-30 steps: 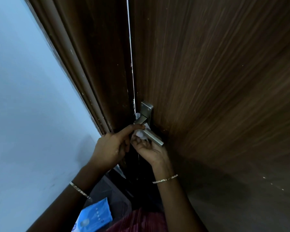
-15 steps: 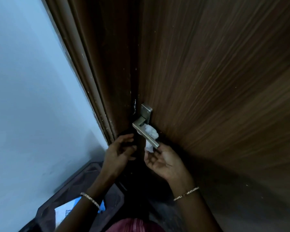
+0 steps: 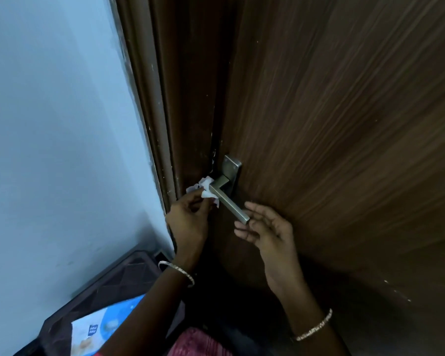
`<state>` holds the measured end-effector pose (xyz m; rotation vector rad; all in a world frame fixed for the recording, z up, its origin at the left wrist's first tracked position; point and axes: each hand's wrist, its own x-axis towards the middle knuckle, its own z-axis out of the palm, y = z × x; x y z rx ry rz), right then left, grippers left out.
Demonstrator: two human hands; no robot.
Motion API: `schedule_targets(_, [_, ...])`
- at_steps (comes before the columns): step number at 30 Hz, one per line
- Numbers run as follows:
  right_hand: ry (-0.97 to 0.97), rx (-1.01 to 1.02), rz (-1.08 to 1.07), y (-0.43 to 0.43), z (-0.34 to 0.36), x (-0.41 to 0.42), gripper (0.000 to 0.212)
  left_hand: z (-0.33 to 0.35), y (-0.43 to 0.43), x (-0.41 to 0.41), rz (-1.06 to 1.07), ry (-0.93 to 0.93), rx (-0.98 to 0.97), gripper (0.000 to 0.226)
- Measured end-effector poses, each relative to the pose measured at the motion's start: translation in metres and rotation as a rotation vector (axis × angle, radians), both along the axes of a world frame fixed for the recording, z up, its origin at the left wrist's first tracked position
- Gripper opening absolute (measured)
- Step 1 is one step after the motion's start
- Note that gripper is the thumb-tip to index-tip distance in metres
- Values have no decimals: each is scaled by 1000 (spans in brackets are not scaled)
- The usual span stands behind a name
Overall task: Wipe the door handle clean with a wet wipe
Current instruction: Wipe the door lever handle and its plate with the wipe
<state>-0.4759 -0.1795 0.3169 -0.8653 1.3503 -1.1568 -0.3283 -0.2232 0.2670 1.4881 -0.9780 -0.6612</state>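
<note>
Closest to you, at the bottom left, a blue pack of wipes [image 3: 106, 327] lies on a dark case [image 3: 123, 276] by the wall. A bit of pink cloth [image 3: 198, 343] shows at the bottom edge. You wear 2 bracelets, 1 on your left wrist [image 3: 176, 272] and 1 on your right wrist [image 3: 314, 328].

A little farther, your left hand [image 3: 188, 222] is curled and pinches the white wet wipe [image 3: 206, 188] with its fingertips. The wipe is bunched up and presses on the left side of the door handle [image 3: 229, 201], at the corner where the bar bends.

Your right hand [image 3: 267, 232] holds nothing. Its fingers are loose and spread, palm turned up, just beside the free right end of the handle. I cannot tell if a finger touches the tip.

The handle is a silver bar that slopes down to the right. It sits on a silver plate [image 3: 231, 168] fixed to the brown wooden door [image 3: 344, 124]. Left of the door runs the dark door frame [image 3: 165, 98], and left of that is the pale blue wall [image 3: 49, 124].
</note>
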Motion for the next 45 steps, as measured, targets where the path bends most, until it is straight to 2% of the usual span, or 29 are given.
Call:
schedule_targets(3, [345,-154,70,3,-1,2,32,3,-8,-20,8,-23,-103,12])
schedule_targets(5, [438,-196,50,3,-3,5,33,-5,-14,-29,41,-51,-95,14])
schedule_targets(8, [442,-222,0,0,-6,5,33,-18,-22,-34,83,-144,-21,19])
schedule_targets(12, [412,-225,-15,0,-7,4,34,-29,-21,-35,41,-71,17,17])
schedule_targets(15, [390,-225,-8,1,-7,3,35,-27,-14,-38,6,41,10,21])
schedule_targets(18, [360,-221,-1,1,-7,3,35,-22,-12,-37,18,184,-4,14])
schedule_targets(23, [388,-220,-6,3,-7,4,34,-14,-10,-32,-77,244,-77,12])
schedule_targets(26, [385,-214,-7,3,-8,6,34,-14,-11,-28,-190,500,-87,13])
schedule_targets(28, [377,-216,-9,4,-8,6,34,-15,-15,-23,-266,586,-67,18])
schedule_targets(32, [382,-221,-14,5,-7,7,34,-17,-22,-12,-334,460,-32,20])
schedule_targets(35, [373,-210,-16,5,-7,7,32,-20,-24,-4,-290,398,-15,17])
schedule_targets(37, [374,-204,-18,6,-7,8,31,-20,-24,-1,-252,286,-17,16])
schedule_targets(42, [382,-215,-40,7,-8,12,32,-6,-20,-11,-30,18,-101,22])
schedule_targets(45, [387,-227,-48,9,-8,14,34,-1,-16,-17,55,-5,-151,29])
